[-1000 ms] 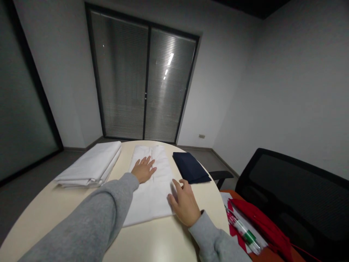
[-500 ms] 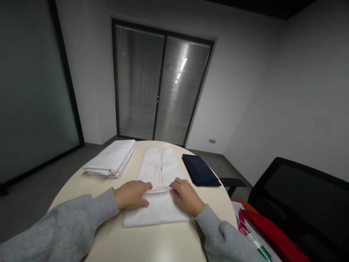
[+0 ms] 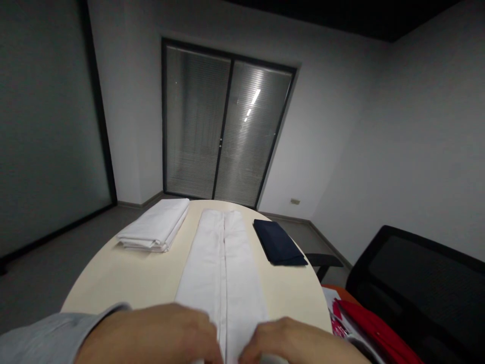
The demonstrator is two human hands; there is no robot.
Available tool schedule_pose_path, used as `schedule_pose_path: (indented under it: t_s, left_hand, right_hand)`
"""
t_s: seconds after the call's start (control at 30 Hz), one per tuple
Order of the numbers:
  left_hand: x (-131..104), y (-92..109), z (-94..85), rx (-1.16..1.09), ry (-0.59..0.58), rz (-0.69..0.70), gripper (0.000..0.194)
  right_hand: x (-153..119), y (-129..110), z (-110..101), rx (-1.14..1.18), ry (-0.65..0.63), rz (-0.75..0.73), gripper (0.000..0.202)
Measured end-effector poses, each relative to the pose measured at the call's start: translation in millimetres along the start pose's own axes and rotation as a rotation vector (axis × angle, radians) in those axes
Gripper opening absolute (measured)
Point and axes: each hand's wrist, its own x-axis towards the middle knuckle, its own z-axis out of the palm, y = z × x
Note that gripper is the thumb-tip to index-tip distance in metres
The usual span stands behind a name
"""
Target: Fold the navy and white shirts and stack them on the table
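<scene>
1. A long white cloth (image 3: 223,263) lies flat on a round cream table (image 3: 125,273), running from the near edge away toward the far edge. It is folded into a narrow strip with a straight seam down its middle.

2. The left hand (image 3: 159,333) sits on the near end of the white cloth, just left of the seam. Its fingers look curled down onto the fabric, but the frame edge and blur hide the fingertips, so I cannot tell whether they pinch the cloth or only press it.

3. The right hand (image 3: 299,341) sits on the near end too, just right of the seam. Its grip is hidden in the same way.

4. Judging by its look, the white cloth is light, soft and limp. It would likely sag or unfold if lifted by one point, so the near corners or the folded edges either side of the seam seem the best places to hold.

5. Left of the white cloth lies a stack of folded white sheets (image 3: 155,230).

6. Right of the white cloth lies a folded dark blue cloth (image 3: 278,242), and further right a black chair (image 3: 417,283).
</scene>
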Motion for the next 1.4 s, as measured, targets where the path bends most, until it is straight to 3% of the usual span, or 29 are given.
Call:
schedule_pose_path:
  t_s: [0.07,0.13,0.23,0.37,0.43,0.53,0.63,0.73,0.83,0.93,1.03,1.13,1.23,1.33,1.4]
  left_hand:
    - [28.2,-13.3,-4.5,0.115,0.075,-0.112,0.025]
    - [51.4,-31.1,2.4,0.254,0.077,-0.196,0.022]
    - [61.6,-58.5,26.1,0.254,0.070,-0.254,0.029]
    - [49.8,-75.7,43.1,0.214,0.111,-0.296,0.032]
    - [46.5,-75.0,36.1,0.229,0.127,-0.323,0.031]
    - [40.0,-71.3,11.0,0.248,0.185,-0.413,0.038]
    - [12.7,-74.6,-14.2,0.214,0.322,-0.554,0.042]
    - [-38.6,-87.1,-24.3,0.164,0.437,-0.757,0.047]
    - [-88.2,-95.9,-27.3,0.132,0.389,-0.943,0.051]
    - [-100.9,-87.2,-39.8,0.165,0.352,-0.975,0.048]
    - [-63.9,-71.4,-62.0,0.193,0.314,-0.801,0.049]
    - [7.3,-74.7,-78.0,0.165,0.088,-0.613,0.049]
    - [85.9,-102.1,-77.0,0.281,-0.093,-0.554,0.044]
    - [147.0,-133.2,-64.2,0.378,-0.072,-0.578,0.044]
    - [170.7,-149.0,-53.2,0.394,-0.022,-0.546,0.047]
  right_hand:
    - [36.0,25.2,7.6,-0.077,0.163,-0.003,0.029]
    - [74.2,54.4,16.7,-0.157,0.295,0.021,0.020]
    - [113.7,90.5,28.6,-0.161,0.335,0.041,0.021]
    - [127.4,106.5,38.3,-0.309,0.322,-0.033,0.023]
    - [127.9,105.3,40.6,-0.403,0.319,-0.052,0.020]
    - [128.9,103.8,41.8,-0.490,0.325,-0.033,0.020]
    - [128.6,107.7,41.2,-0.506,0.336,-0.007,0.022]
    - [125.2,115.0,37.3,-0.462,0.383,0.041,0.021]
    - [119.4,123.2,28.5,-0.351,0.477,0.067,0.017]
    - [113.3,131.6,17.6,-0.240,0.603,0.076,0.017]
    - [108.1,138.8,9.2,-0.154,0.690,0.093,0.021]
    - [100.3,143.6,1.4,-0.098,0.762,0.084,0.024]
    - [83.2,148.1,-9.8,-0.107,0.906,0.108,0.027]
    - [53.8,159.9,-18.0,-0.137,1.117,0.225,0.033]
    - [30.1,174.6,-15.9,-0.134,1.216,0.339,0.036]
